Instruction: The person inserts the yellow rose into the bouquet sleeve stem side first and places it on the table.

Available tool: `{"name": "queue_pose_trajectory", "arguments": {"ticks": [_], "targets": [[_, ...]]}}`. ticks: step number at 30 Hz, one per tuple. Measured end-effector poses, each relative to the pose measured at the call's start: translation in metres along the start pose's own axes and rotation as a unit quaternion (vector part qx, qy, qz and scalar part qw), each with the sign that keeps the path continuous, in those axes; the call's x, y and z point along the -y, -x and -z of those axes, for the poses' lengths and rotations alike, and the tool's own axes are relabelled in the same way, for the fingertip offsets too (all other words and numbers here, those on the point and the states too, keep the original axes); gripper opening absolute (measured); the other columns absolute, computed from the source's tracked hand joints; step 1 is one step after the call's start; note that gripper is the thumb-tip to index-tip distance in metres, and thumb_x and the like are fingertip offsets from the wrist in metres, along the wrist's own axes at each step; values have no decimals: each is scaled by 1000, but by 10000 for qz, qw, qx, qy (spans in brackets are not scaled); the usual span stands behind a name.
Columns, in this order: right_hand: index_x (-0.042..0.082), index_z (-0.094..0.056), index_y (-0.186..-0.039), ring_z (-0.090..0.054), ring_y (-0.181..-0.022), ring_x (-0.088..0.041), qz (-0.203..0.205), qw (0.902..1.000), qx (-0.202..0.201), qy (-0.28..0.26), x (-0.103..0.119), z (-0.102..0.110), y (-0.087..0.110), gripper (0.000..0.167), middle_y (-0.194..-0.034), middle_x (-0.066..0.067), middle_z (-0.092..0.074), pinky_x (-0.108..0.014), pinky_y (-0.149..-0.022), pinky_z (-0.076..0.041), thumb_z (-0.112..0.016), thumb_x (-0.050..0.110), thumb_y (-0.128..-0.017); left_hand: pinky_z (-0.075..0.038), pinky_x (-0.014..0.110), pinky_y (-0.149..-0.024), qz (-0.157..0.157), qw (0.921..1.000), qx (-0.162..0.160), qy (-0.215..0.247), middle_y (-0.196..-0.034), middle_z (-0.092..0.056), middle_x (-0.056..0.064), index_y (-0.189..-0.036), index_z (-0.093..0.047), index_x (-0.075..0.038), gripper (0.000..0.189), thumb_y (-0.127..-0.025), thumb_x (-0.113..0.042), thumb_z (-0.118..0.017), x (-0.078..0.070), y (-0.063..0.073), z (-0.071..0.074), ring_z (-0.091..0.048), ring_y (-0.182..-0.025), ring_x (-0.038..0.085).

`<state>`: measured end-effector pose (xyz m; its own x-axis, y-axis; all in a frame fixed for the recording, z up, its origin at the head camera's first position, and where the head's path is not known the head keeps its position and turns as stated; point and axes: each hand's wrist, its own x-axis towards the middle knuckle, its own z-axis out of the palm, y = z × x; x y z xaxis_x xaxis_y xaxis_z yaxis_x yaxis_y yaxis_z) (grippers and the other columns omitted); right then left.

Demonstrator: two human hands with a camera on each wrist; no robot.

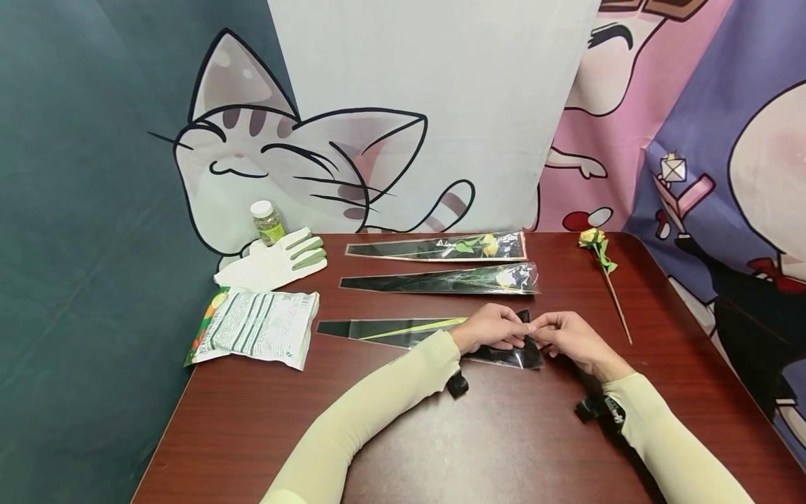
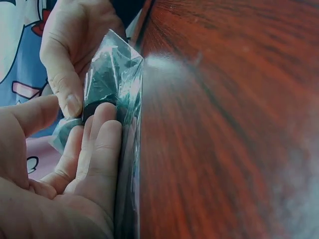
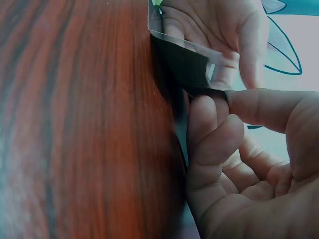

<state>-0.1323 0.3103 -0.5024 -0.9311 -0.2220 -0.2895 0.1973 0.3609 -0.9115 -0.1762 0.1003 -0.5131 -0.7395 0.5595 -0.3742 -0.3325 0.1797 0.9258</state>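
A long, tapered flower sleeve [image 1: 378,329], black with a clear front, lies across the table with a thin yellow-green strip along it. At its wide right end, my right hand [image 1: 569,339] pinches the black edge [image 3: 192,74] between thumb and fingers. My left hand [image 1: 494,327] lies over the sleeve near that end. In the left wrist view, the left hand's fingers [image 2: 102,144] stretch against the crinkled clear film [image 2: 112,64], the thumb standing apart from them. Seen from the right wrist, the film's edge bends up between both hands.
Behind lie two more sleeves, each with a yellow rose [image 1: 490,245] or pale flower [image 1: 506,278] inside. A loose yellow rose [image 1: 592,238] with a brown stem lies at right. At left are a jar [image 1: 269,225], a white glove [image 1: 264,266] and a printed packet [image 1: 258,327].
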Motion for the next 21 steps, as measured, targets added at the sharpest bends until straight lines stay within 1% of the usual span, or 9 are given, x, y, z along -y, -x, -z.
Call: {"name": "queue_pose_trajectory", "arguments": {"ticks": [3,6,11,14,17,21], "targets": [[-2,-70,-106,-65,-71,-10,56,10000,0,-16,2,-3,0,13,-77,5,-69,-28,-58,-56,-71,9,-98,-63,23,-60,11,10000,6,0,-83,-80,10,-87,-69,-13,24,-93,-30,-84,0,0,0,-77,-73,13],[-2,-69,-103,-65,-68,-10,126,9999,-3,-64,4,-6,-1,11,-74,4,-67,-26,-57,-56,-73,7,-96,-62,22,-58,37,10000,-38,23,-82,-80,10,-87,-67,-13,25,-95,-32,-82,0,0,-1,-76,-70,12],[-8,-69,-104,-64,-65,-9,227,9995,-19,-205,2,-4,-2,20,-72,3,-69,-24,-55,-55,-77,7,-95,-62,21,-56,87,9998,-81,158,-79,-78,9,-89,-66,-13,18,-99,-23,-77,0,0,-1,-75,-69,13],[-11,-68,-107,-64,-66,-9,263,9995,22,-161,-1,-1,-2,24,-72,3,-69,-25,-55,-55,-76,9,-97,-63,22,-58,71,9997,-63,230,-81,-76,7,-91,-67,-12,14,-101,-19,-74,0,0,-1,-76,-70,14],[-11,-68,-110,-66,-67,-10,172,9997,-32,-176,-4,2,-3,26,-73,3,-70,-25,-56,-57,-76,10,-98,-63,23,-58,40,9994,-93,322,-83,-75,7,-92,-69,-10,11,-101,-15,-74,0,1,0,-75,-70,14],[-11,-66,-111,-67,-65,-10,31,9998,-107,-168,-6,6,-2,27,-73,2,-71,-25,-55,-58,-75,11,-99,-63,22,-57,-29,9992,-107,381,-81,-74,6,-92,-71,-8,7,-98,-6,-73,0,0,1,-73,-67,14]]}}
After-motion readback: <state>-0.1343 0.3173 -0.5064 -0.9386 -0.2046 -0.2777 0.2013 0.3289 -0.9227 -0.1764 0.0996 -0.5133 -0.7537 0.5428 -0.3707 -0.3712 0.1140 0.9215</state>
